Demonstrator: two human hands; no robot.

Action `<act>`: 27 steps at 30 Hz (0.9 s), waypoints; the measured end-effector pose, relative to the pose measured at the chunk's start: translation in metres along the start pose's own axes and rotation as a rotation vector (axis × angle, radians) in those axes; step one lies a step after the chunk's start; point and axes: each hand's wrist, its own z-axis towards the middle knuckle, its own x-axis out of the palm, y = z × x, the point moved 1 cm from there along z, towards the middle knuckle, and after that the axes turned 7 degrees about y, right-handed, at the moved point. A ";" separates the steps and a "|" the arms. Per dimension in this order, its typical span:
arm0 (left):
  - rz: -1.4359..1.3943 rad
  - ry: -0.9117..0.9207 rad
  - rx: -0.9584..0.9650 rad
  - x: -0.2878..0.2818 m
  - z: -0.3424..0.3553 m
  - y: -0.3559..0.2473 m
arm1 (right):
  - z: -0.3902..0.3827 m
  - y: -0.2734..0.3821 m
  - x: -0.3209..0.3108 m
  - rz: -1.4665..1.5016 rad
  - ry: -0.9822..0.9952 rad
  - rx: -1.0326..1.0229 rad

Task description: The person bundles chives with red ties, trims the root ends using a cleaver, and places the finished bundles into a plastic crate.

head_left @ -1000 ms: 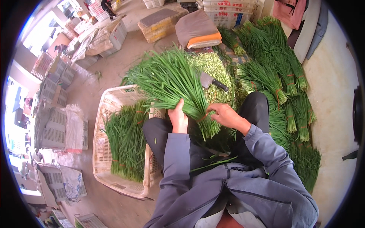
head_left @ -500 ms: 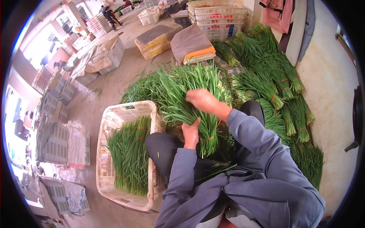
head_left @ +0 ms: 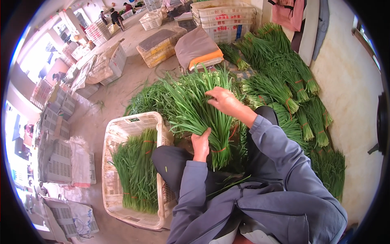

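Observation:
A large bunch of green chives (head_left: 211, 118) stands tilted between my knees, its leaves fanning upward. An orange-red band (head_left: 218, 150) circles its lower part. My left hand (head_left: 200, 145) wraps round the bunch from the left, above the band. Higher up, my right hand (head_left: 227, 101) is at the leaves on the right side, fingers bent and pinched together; whatever lies between its fingertips is too small to make out. Beside my left knee stands a white plastic crate (head_left: 109, 162), with banded chives (head_left: 138, 175) lying inside.
Several banded chive bunches (head_left: 280, 77) are heaped along the wall on the right. Loose chives (head_left: 148, 99) lie ahead. Farther off are a folded cloth pile (head_left: 197, 46), a yellowish box (head_left: 158, 46) and stacked white crates (head_left: 223, 22). More covered crates line the left side; people stand far back.
My right hand has moved slightly up and right along the leaves, and its blur has gone. My left hand keeps its hold on the bunch. The view has shifted a little.

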 end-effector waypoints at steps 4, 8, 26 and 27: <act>0.054 0.051 -0.040 0.002 0.001 0.004 | 0.003 -0.021 0.025 -0.127 0.210 0.034; 0.043 0.040 -0.012 -0.005 -0.002 0.005 | 0.025 -0.022 -0.020 0.568 -0.334 0.486; 0.018 0.005 -0.055 -0.004 0.005 -0.010 | -0.025 0.029 -0.024 0.256 -0.056 0.172; 0.035 -0.001 -0.051 -0.003 0.004 -0.009 | -0.015 0.017 -0.015 0.159 -0.072 0.125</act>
